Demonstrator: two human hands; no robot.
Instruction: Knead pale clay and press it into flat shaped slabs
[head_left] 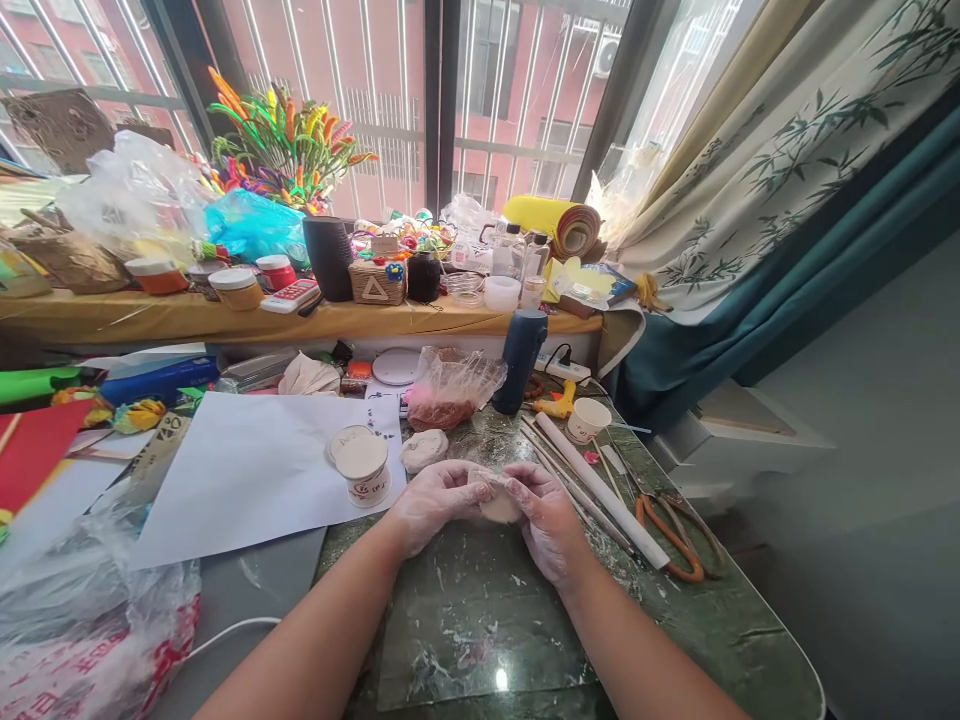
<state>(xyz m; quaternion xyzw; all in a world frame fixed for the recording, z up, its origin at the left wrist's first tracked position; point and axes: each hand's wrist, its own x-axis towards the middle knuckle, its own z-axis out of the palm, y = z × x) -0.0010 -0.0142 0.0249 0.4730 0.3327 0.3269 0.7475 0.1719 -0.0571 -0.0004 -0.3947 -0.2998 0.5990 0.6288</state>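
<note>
Left to right, before you:

White sheet [255,480]: flat on the left side of the table, its right end beneath a paper cup [367,487].

Pale lump [424,452]: at the sheet's right edge, just beyond your left hand and the nearer of the two hands to it; neither touches it.

Your left hand [437,505]: white-smeared, fingers bent in, thumb and fingertips closed on the left edge of a pale piece.

Pale piece [499,506]: soft-looking, clay-like, held up between your two hands above the near middle of the table. It lies directly right of your left fingertips and directly left of your right ones, its body showing on the near side of the grip. Outline seems rounded; the fingers cover its far edge, so you cannot be sure of a long axis.

Your right hand [547,525]: equally smeared, thumb and fingers pinched on the piece's right edge.

White rod [600,490]: right of your right hand, apart from it, slanting from far left to near right.

Scissors [686,555]: farther right, orange-handled.
</note>
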